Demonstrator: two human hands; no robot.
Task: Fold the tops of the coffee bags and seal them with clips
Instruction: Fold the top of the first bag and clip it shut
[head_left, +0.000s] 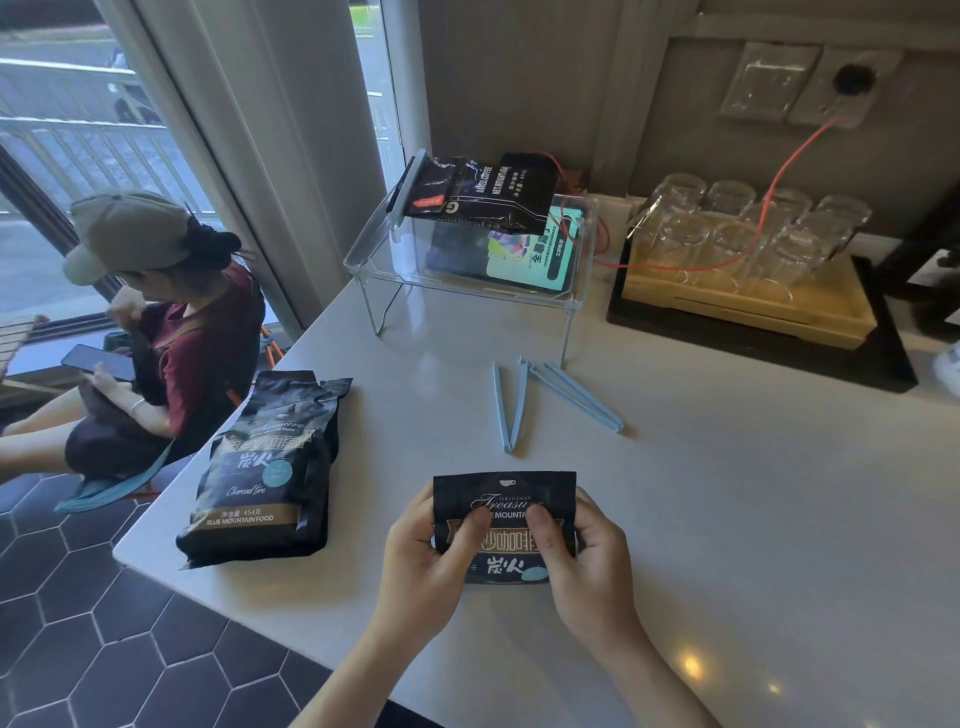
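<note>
A small black coffee bag (505, 499) stands upright near the front of the white counter (727, 493). My left hand (431, 558) and my right hand (584, 561) grip it from either side, thumbs pressed on its front. A larger black coffee bag (265, 467) lies flat at the counter's left edge, its top loose. Two light blue clips lie beyond the held bag: one open in a V (511, 408), the other (579, 397) angled to its right. A third coffee bag (478, 192) rests on a clear acrylic shelf (374, 244), a clip on its left end.
A tablet (524, 257) with a lit screen sits under the shelf. A wooden tray (748, 306) of upturned glasses stands at the back right, with an orange cable (779, 176) running to a wall socket. A seated person (150, 332) with a phone is left of the counter.
</note>
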